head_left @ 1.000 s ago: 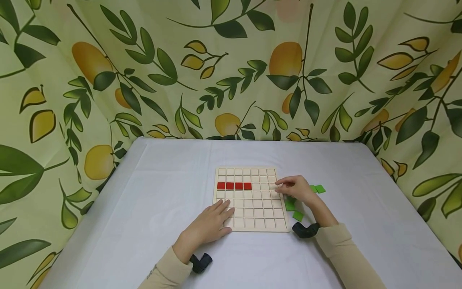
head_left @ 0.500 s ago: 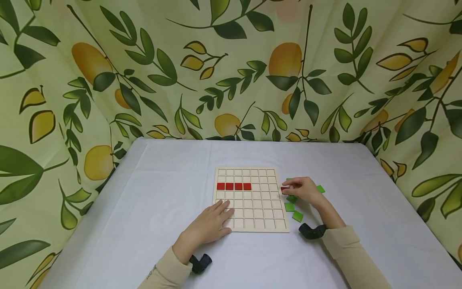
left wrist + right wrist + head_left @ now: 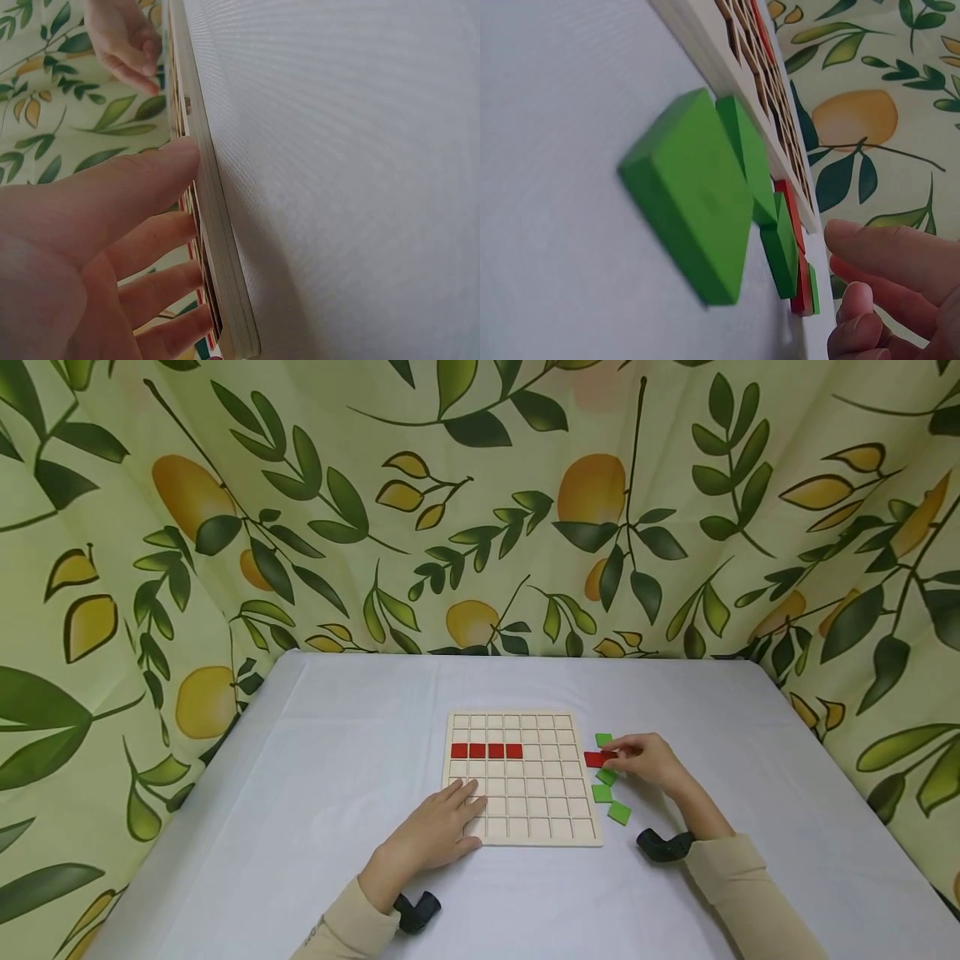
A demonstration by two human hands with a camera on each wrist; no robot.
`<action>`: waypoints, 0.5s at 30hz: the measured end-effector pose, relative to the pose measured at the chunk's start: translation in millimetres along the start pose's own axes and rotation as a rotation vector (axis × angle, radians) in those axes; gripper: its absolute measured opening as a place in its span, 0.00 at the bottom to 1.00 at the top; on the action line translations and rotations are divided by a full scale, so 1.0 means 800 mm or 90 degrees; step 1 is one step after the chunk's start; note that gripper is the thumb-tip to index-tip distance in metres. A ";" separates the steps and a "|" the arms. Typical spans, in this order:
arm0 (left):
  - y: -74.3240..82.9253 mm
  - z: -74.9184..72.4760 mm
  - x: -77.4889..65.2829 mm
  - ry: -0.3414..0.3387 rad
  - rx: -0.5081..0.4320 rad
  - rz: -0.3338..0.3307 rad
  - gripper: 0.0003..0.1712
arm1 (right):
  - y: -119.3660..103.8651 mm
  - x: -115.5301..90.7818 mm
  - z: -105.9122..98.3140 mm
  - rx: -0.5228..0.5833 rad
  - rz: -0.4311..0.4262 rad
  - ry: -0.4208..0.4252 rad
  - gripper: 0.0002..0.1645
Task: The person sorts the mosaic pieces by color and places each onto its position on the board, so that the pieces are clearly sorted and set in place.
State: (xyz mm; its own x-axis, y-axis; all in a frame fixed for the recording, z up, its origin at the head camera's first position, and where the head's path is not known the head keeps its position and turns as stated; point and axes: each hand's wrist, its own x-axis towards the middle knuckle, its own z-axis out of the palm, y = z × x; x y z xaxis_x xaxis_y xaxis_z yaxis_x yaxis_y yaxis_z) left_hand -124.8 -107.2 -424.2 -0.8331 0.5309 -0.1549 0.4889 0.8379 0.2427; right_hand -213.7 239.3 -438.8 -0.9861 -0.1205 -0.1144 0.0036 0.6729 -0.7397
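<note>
Rests bare left hand on flat, pale wooden board atop white textured cloth, with thumb seemingly against board edge.

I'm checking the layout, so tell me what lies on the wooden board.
Four red tiles in one row and the left hand, over the near left corner; cells beneath it are hidden.

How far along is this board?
Looks done: four red tiles sit in one row of the board; the left hand rests on its near-left part.
In hand: the right hand is at the loose red tiles; grip unclear.
Remaining, likely: that row's other three cells are bare, and green tiles lie beside the board.
</note>
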 end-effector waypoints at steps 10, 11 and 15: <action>0.001 0.000 -0.002 0.009 0.001 0.011 0.33 | 0.003 -0.003 -0.007 -0.001 0.033 -0.012 0.20; 0.001 -0.001 -0.003 0.010 0.000 0.011 0.33 | 0.004 -0.003 -0.008 -0.002 0.036 -0.013 0.21; 0.001 0.000 -0.002 0.012 0.005 0.014 0.33 | 0.007 -0.003 -0.010 -0.006 0.042 -0.012 0.21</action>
State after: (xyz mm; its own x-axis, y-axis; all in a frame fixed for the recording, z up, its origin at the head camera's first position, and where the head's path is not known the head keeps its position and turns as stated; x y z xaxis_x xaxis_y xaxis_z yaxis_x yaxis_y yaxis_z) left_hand -122.9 -107.6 -423.5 -0.8268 0.5472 -0.1306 0.5096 0.8268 0.2381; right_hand -212.7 248.7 -437.5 -0.9804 -0.0893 -0.1756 0.0672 0.6863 -0.7242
